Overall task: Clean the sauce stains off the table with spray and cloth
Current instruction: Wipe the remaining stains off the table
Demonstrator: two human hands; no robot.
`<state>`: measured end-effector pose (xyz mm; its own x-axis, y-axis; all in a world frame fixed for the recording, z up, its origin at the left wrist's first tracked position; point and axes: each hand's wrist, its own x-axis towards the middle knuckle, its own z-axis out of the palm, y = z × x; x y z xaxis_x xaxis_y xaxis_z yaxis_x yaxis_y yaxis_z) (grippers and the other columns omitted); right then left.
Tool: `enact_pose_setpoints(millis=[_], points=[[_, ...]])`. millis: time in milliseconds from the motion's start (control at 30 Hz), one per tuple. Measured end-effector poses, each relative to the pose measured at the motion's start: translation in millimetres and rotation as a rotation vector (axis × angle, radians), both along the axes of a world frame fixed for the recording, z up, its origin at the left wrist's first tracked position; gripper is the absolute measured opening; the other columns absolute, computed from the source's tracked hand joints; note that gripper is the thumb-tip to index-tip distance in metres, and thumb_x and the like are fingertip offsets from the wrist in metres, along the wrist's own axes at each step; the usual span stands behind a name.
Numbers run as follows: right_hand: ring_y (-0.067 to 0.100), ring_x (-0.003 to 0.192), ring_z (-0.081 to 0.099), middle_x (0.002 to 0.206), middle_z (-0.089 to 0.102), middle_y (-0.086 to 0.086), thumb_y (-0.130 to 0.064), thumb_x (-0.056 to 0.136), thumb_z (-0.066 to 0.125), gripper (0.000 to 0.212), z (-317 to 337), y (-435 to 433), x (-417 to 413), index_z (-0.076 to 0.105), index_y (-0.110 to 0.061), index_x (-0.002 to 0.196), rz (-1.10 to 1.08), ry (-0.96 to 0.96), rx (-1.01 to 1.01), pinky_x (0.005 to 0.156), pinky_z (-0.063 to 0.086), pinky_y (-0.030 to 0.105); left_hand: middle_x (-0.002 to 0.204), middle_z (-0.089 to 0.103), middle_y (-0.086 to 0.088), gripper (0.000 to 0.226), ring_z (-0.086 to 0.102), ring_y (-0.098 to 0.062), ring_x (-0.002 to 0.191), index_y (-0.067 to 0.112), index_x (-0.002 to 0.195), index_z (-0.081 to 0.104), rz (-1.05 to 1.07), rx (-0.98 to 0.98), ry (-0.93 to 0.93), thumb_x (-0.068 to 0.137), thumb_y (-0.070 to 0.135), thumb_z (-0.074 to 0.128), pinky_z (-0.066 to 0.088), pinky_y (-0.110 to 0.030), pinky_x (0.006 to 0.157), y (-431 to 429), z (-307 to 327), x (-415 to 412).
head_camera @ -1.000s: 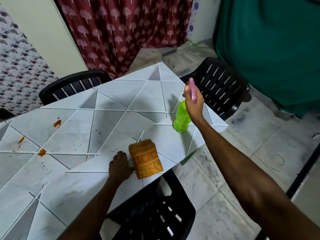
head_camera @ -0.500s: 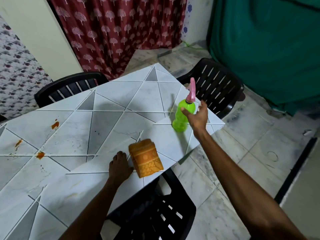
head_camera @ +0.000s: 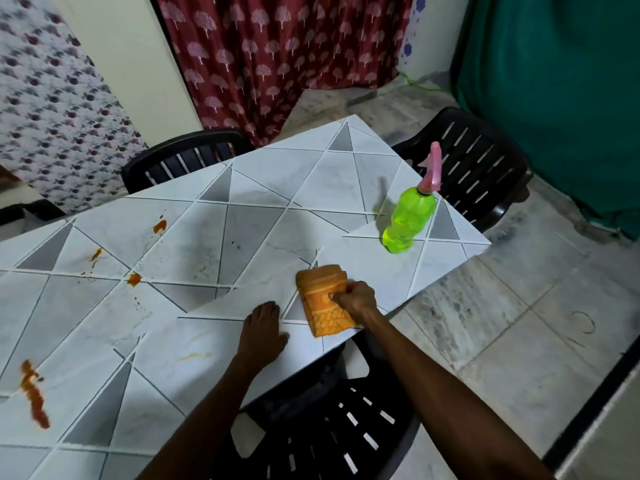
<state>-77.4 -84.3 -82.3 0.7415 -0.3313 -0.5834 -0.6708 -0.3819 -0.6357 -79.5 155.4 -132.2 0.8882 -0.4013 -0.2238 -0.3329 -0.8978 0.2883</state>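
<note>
Here right hand (head_camera: 356,299) grips cloth (head_camera: 323,299), left hand (head_camera: 263,329) flat beside; bottle (head_camera: 408,220) apart.

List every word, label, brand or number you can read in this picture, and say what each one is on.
None: no readable text shows anywhere.
Spray bottle: plain green body, pink trigger head, no label visible.
Cloth: orange woven pattern only, no lettering; the right hand grips it.
Table: triangle tile pattern and sauce stains, no writing.
Curtains: printed tree and flower motifs, no words.
</note>
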Motion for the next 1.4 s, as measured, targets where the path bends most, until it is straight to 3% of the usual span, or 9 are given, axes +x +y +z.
enact_pose_setpoints(millis=[167, 333, 533, 700, 867, 967, 1067, 1267, 1400], points=[[0.021, 0.095, 0.06, 0.119, 0.068, 0.013, -0.007, 0.089, 0.063, 0.034, 8.8, 30.0, 1.8, 0.061, -0.007, 0.123, -0.011, -0.075, 0.118, 0.08, 0.045, 0.026, 0.102, 0.07, -0.01, 0.054, 0.068, -0.032, 0.088, 0.007, 0.108, 0.069, 0.032, -0.131, -0.115, 0.076, 0.044, 0.047, 0.058, -0.039, 0.07, 44.5, 1.3, -4.9], [0.024, 0.115, 0.062, 0.124, 0.064, 0.006, -0.006, 0.095, 0.057, 0.038, 14.5, 84.1, -2.9, 0.051, -0.022, 0.128, 0.035, -0.19, 0.253, 0.099, 0.05, 0.037, 0.105, 0.07, -0.007, 0.031, 0.065, -0.03, 0.097, 0.013, 0.109, 0.071, 0.2, -0.327, -0.03, 0.087, 0.03, 0.057, 0.053, -0.037, 0.087, 95.6, 16.6, -5.5], [0.022, 0.094, 0.067, 0.111, 0.069, 0.01, -0.006, 0.096, 0.057, 0.024, 30.9, 183.1, -9.8, 0.056, -0.009, 0.12, -0.08, -0.152, 0.481, 0.076, 0.056, 0.031, 0.089, 0.074, 0.007, 0.017, 0.069, -0.013, 0.081, 0.029, 0.084, 0.071, 0.395, -0.502, 0.112, 0.083, 0.012, 0.067, 0.057, -0.032, 0.08, 170.7, 14.5, 14.2], [0.029, 0.103, 0.069, 0.12, 0.07, 0.018, -0.004, 0.094, 0.06, 0.031, 30.9, 269.9, -2.3, 0.056, -0.006, 0.125, -0.147, -0.154, 0.68, 0.089, 0.057, 0.041, 0.094, 0.072, -0.01, 0.014, 0.068, -0.033, 0.092, 0.021, 0.09, 0.068, 0.634, -0.797, 0.495, 0.098, 0.022, 0.057, 0.054, -0.038, 0.079, 231.5, 31.6, 41.0], [0.029, 0.104, 0.069, 0.121, 0.07, 0.016, -0.002, 0.095, 0.059, 0.034, 42.6, 336.9, 15.8, 0.056, -0.006, 0.128, -0.187, -0.161, 0.774, 0.087, 0.058, 0.039, 0.105, 0.069, -0.007, 0.045, 0.065, -0.025, 0.101, 0.016, 0.114, 0.063, 0.733, -1.006, 1.001, 0.097, 0.055, 0.045, 0.053, -0.034, 0.08, 292.5, 60.6, 63.1], [0.03, 0.103, 0.069, 0.12, 0.07, 0.016, -0.001, 0.093, 0.06, 0.037, 43.7, 357.8, 30.6, 0.055, -0.004, 0.13, -0.181, -0.143, 0.756, 0.083, 0.058, 0.037, 0.116, 0.07, -0.012, 0.036, 0.066, -0.027, 0.104, 0.013, 0.119, 0.063, 0.707, -1.061, 0.951, 0.092, 0.037, 0.064, 0.052, -0.038, 0.091, 318.1, 62.3, 75.6], [0.035, 0.112, 0.067, 0.122, 0.07, 0.018, -0.002, 0.092, 0.062, 0.041, 43.7, 368.6, 45.5, 0.054, -0.002, 0.133, -0.179, -0.129, 0.782, 0.09, 0.057, 0.041, 0.101, 0.071, -0.009, 0.036, 0.066, -0.023, 0.088, 0.01, 0.121, 0.061, 0.795, -1.155, 0.874, 0.087, 0.017, 0.072, 0.053, -0.033, 0.082, 333.4, 60.4, 90.6], [0.032, 0.107, 0.071, 0.116, 0.073, 0.013, -0.009, 0.079, 0.079, 0.054, 35.4, 369.6, 79.8, 0.057, -0.009, 0.128, -0.169, -0.127, 0.732, 0.09, 0.058, 0.047, 0.101, 0.072, -0.011, 0.035, 0.068, -0.024, 0.09, 0.011, 0.118, 0.062, 0.797, -1.18, 0.797, 0.085, 0.014, 0.074, 0.055, -0.034, 0.077, 332.8, 56.4, 128.2], [0.028, 0.1, 0.072, 0.114, 0.073, 0.01, -0.008, 0.087, 0.072, 0.035, 33.8, 357.4, 119.6, 0.06, -0.017, 0.118, -0.2, -0.165, 0.572, 0.083, 0.06, 0.043, 0.096, 0.07, -0.005, 0.02, 0.064, -0.019, 0.086, 0.013, 0.111, 0.066, 0.749, -1.115, 0.661, 0.091, 0.014, 0.066, 0.05, -0.032, 0.079, 324.0, 52.7, 163.1]])
